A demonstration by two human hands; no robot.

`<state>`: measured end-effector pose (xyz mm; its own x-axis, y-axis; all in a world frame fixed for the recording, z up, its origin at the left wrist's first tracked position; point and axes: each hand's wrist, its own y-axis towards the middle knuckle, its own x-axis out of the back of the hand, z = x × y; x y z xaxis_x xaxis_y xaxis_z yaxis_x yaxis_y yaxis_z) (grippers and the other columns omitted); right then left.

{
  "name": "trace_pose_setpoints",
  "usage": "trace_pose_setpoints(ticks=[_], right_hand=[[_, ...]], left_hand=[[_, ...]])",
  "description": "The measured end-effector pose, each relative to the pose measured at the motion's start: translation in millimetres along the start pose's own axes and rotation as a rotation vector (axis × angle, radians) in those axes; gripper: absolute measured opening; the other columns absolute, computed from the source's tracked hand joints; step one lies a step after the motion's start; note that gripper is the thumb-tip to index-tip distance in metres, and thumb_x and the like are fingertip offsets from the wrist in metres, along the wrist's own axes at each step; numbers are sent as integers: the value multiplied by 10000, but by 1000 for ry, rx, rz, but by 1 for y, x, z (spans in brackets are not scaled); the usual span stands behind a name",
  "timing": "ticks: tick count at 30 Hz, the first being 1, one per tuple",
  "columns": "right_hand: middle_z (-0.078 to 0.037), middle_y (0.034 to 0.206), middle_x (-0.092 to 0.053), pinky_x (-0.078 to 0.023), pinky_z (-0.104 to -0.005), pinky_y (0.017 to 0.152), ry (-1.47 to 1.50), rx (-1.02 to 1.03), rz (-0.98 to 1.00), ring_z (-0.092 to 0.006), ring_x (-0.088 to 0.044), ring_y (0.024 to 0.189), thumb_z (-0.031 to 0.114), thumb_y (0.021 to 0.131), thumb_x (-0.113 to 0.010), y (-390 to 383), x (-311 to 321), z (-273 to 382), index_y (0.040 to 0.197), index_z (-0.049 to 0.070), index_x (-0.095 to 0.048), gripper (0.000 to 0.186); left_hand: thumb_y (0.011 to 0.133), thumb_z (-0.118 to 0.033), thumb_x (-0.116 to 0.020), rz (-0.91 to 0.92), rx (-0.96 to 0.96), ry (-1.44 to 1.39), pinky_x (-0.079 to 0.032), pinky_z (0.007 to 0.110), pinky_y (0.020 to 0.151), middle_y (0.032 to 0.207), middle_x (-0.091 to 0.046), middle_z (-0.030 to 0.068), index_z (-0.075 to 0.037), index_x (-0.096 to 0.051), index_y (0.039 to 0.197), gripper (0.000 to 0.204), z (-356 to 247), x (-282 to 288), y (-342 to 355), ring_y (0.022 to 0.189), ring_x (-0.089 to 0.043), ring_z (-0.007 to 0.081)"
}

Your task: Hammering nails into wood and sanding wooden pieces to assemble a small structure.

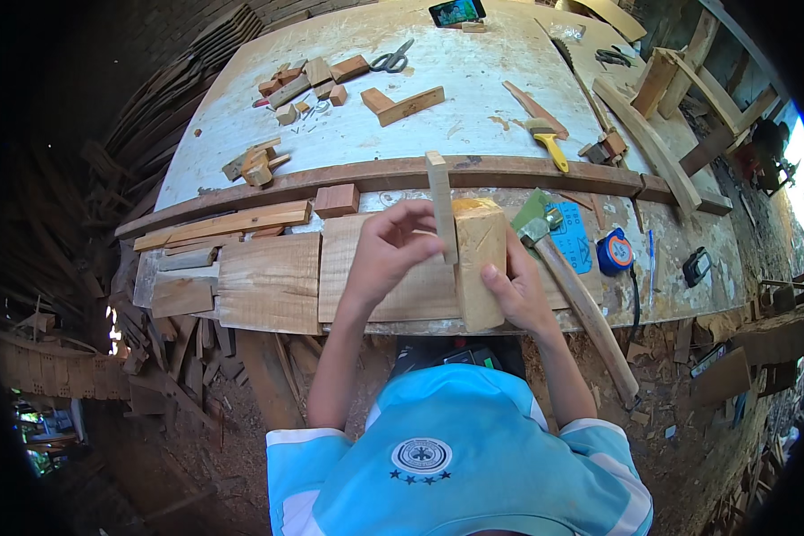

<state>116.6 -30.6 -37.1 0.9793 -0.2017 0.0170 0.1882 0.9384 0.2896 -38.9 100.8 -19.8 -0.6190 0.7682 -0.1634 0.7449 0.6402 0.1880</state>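
Above the bench's near edge, my right hand (pixel 524 290) grips a thick, pale wooden block (pixel 478 277), its thumb across the front face. Upright along the block's left side stands a thin wooden strip (pixel 440 201), its top reaching higher than the block. My left hand (pixel 393 246) is closed on that strip from the left, thumb and fingers at its edge. Part of those fingers is hidden behind the strip. Just right of my right hand lies a hammer (pixel 581 304) with a long wooden handle, its head on blue sandpaper (pixel 570 237).
A long wooden beam (pixel 384 174) crosses the workbench (pixel 277 89). Flat boards (pixel 268 281) lie at the near left. Beyond are wood offcuts (pixel 317 76), scissors (pixel 391 58) and a yellow brush (pixel 548 143). A tape measure (pixel 615 253) sits at the right.
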Motion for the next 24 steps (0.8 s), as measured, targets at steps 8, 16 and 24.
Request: trace_pose_setpoints(ticks=[8, 16, 24], right_hand=[[-209, 1204, -520, -472, -358, 853, 66, -84, 115, -275, -566, 1054, 241, 850, -593, 6, -10, 35, 1383, -12, -324, 648], [-248, 978, -603, -491, -364, 799, -328, 98, -116, -325, -633, 900, 294, 699, -696, 15, -23, 46, 1224, -61, -418, 691], [-240, 968, -607, -493, -362, 774, -206, 104, -23, -311, -636, 878, 279, 666, -684, 7, -15, 54, 1208, -60, -426, 690]], left_hand=[[628, -756, -610, 345, -149, -145, -484, 357, 891, 1077, -611, 141, 45, -534, 1164, 968, -20, 0, 23, 998, -607, 223], [760, -633, -616, -3, -297, 159, -476, 302, 829, 1023, -619, 99, 34, -592, 1061, 732, -29, -23, 13, 956, -586, 163], [668, -243, -728, 114, -143, 107, -450, 370, 935, 1145, -589, 191, 66, -443, 1269, 733, -52, -15, -8, 1047, -586, 256]])
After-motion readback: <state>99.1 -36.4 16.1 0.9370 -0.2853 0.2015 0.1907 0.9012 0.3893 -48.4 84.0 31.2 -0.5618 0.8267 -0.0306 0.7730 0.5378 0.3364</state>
